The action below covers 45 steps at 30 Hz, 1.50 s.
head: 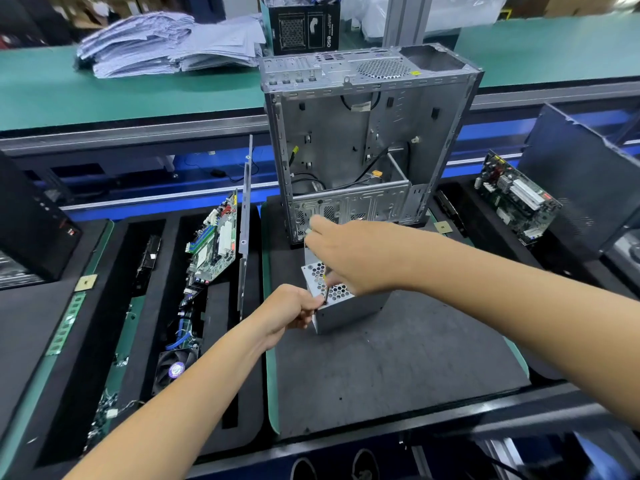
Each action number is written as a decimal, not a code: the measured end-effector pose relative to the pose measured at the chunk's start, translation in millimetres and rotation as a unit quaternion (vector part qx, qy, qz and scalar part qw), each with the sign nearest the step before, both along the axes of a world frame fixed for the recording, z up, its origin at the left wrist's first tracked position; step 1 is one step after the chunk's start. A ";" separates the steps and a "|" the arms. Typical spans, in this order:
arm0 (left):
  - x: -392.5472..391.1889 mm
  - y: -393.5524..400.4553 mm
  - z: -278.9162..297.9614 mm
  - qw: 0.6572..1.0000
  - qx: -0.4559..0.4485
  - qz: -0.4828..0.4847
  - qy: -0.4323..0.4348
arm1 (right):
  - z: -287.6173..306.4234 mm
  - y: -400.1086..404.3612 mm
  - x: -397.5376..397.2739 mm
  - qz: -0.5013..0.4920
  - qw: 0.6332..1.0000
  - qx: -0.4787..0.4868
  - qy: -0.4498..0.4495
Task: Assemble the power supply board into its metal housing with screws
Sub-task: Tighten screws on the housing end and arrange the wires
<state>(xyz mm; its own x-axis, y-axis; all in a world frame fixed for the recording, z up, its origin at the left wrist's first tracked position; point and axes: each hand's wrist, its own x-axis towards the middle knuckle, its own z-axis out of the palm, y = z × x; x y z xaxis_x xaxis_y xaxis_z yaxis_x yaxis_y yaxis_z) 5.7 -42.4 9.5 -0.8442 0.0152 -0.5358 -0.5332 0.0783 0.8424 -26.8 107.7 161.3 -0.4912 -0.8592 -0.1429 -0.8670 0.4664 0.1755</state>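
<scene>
Housing (pixel 341 308) (both hands (pixel 291 308) gripping)

At your twelve o'clock an open PC case (pixel 367 140) stood upright on the dark mat (pixel 398 358). At ten o'clock you had a motherboard (pixel 216 237) leaning in a foam tray (pixel 152 244), with a fan (pixel 175 370) at eight. Another motherboard (pixel 516 197) leaned at two o'clock. Farther off at eleven lay stacked papers (pixel 166 45), beside a black box (pixel 304 27).
</scene>
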 end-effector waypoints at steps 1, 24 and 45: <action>-0.5 0.0 -0.4 1.000 0.001 0.002 -0.002 | 0.7 -0.4 -0.3 0.004 1.000 0.010 -0.021; -0.6 0.2 -0.2 1.000 0.004 0.008 -0.009 | -5.7 -8.9 9.8 -0.012 0.994 -0.042 0.100; -5.0 -3.2 2.6 1.000 -0.015 -0.014 -0.015 | 5.5 -3.8 0.7 -0.040 0.998 -0.016 -0.046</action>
